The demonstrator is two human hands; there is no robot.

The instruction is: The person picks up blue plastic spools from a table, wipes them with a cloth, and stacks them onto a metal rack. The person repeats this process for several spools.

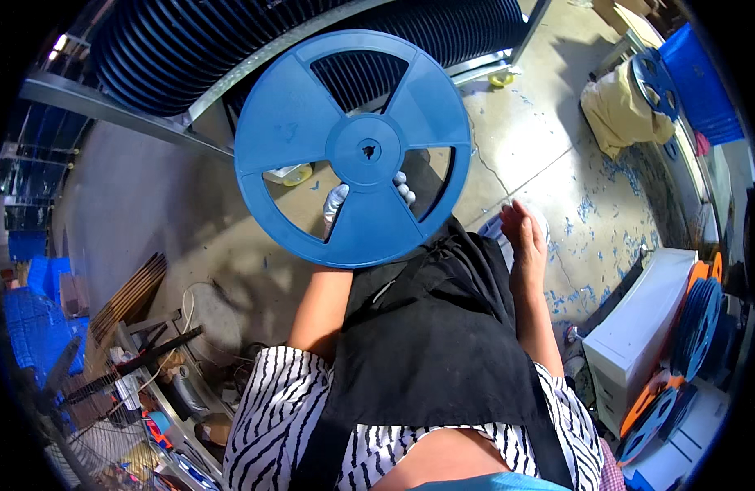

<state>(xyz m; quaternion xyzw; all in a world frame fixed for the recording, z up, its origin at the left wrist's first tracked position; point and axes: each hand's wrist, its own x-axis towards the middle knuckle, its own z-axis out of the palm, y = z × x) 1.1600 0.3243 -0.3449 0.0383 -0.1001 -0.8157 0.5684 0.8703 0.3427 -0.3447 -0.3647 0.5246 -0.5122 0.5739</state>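
Note:
A large blue plastic reel (283,110) with cut-out windows and a small hub hole fills the upper middle of the head view, its flat face toward me. My left hand (335,204), in a pale glove, grips it from behind. The thumb shows through one window and fingertips through another, around the spoke between them. The reel hides the palm. My right hand (526,241) is bare and held up at the right, apart from the reel, fingers stretched out with nothing in them.
A metal rack (205,98) packed with dark discs (148,53) stands ahead. At right are a white drawer cabinet (639,299), more blue reels (695,331) and a beige sack (623,110). Blue scraps (586,209) litter the floor. A wire-caged fan (107,417) sits lower left.

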